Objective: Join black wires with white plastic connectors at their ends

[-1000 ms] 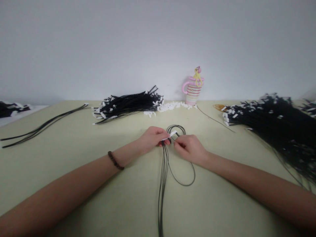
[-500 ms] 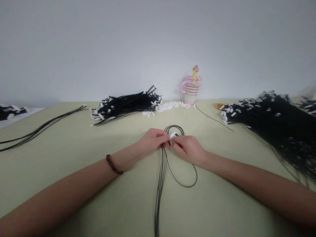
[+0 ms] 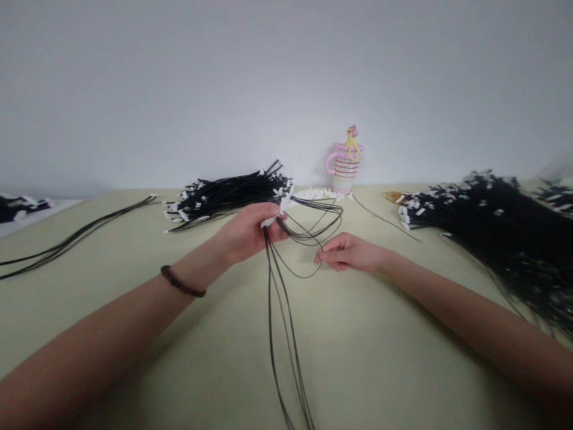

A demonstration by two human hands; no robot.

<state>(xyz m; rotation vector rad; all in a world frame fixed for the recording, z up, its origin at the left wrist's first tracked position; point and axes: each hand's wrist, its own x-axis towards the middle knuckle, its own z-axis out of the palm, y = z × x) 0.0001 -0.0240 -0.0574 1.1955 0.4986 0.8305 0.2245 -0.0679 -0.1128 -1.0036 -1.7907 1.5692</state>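
Note:
My left hand is raised above the table, closed on a small white connector from which several thin black wires hang down toward me. Other ends of the wires loop out to the right. My right hand rests lower on the table, fingers pinched on one thin black wire loop. A beaded bracelet circles my left wrist.
A bundle of black wires with white connectors lies behind my left hand. A larger pile of wires covers the right side. Loose white connectors lie by a pink striped cup. Long loose wires lie at far left.
My left hand has lifted up and back with the connector and wires. My right hand has let go of the connector and now pinches a wire loop lower down.

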